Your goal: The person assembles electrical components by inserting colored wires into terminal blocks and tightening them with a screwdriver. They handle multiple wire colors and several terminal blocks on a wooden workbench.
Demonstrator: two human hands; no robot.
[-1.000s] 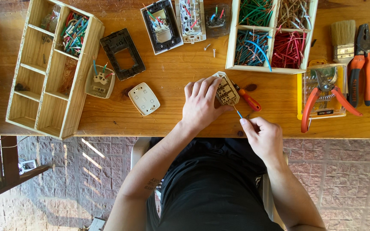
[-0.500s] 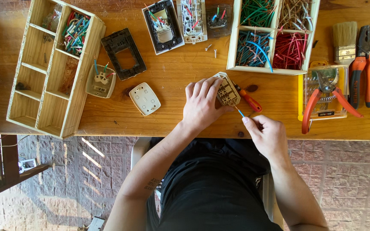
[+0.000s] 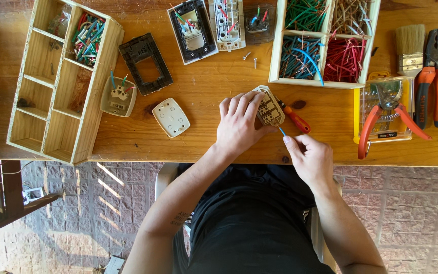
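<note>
My left hand (image 3: 239, 124) grips a beige socket module (image 3: 268, 107) and tilts it on edge on the wooden table (image 3: 204, 91). My right hand (image 3: 307, 157) pinches a short blue wire (image 3: 282, 131) whose tip meets the module's lower edge. A red-handled screwdriver (image 3: 296, 120) lies on the table just right of the module, partly behind it.
A four-part wooden box of coloured wires (image 3: 325, 43) stands behind. Pliers in a pack (image 3: 386, 109), orange pliers (image 3: 432, 81) and a brush (image 3: 410, 48) lie right. A white cover (image 3: 171, 117), a wired socket (image 3: 118, 96), a black frame (image 3: 145, 63) and a compartment tray (image 3: 62, 81) lie left.
My right hand has shifted slightly down and right while keeping the blue wire at the module. My left hand stays on the module.
</note>
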